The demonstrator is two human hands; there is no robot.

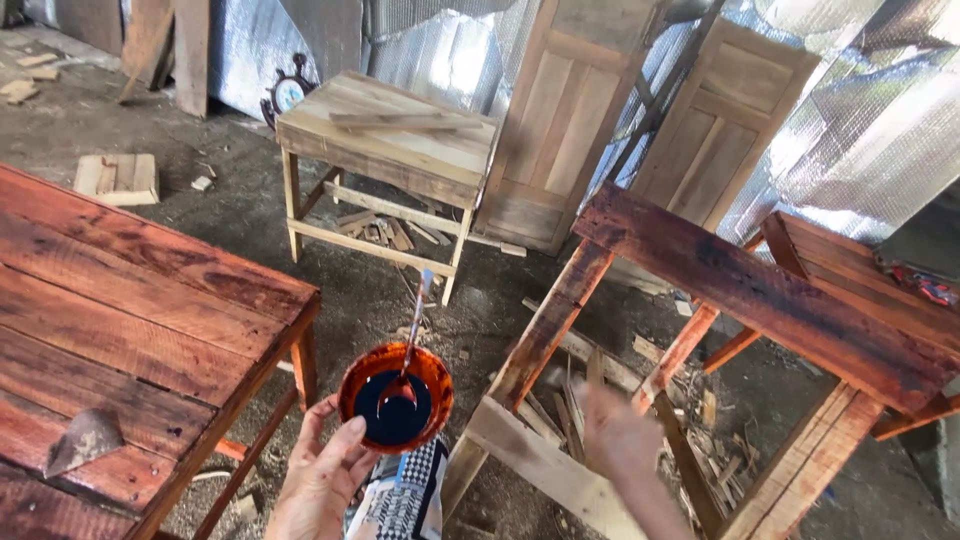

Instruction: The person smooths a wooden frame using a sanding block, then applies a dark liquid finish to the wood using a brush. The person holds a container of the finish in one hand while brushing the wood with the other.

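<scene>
At six o'clock in the view, our left hand (322,480) holds a small round bowl (395,398) of dark red-brown stain. The thumb presses on the near rim and the other fingers curl under the bowl, so we grip it from below. A brush (413,335) stands in the liquid, its handle leaning toward twelve o'clock, and no hand touches it. Under the bowl we see a piece of black-and-white patterned cloth (405,500).

Our right hand (615,435) is at about five o'clock, near the table frame (760,290). It is blurred, so we cannot tell if its fingers are spread or closed; it seems to hold nothing.

At nine o'clock a plank table top (130,300) is already fully coloured and looks wet and glossy. A grey scrap (85,438) lies on it. On the frame at three o'clock, the top rail and the upper legs are stained, but the lower legs and the low cross board (545,465) are bare pale wood. We judge this piece about half done.

At twelve o'clock an unfinished table (395,140) and two door panels (640,120) have no stain at all.
</scene>
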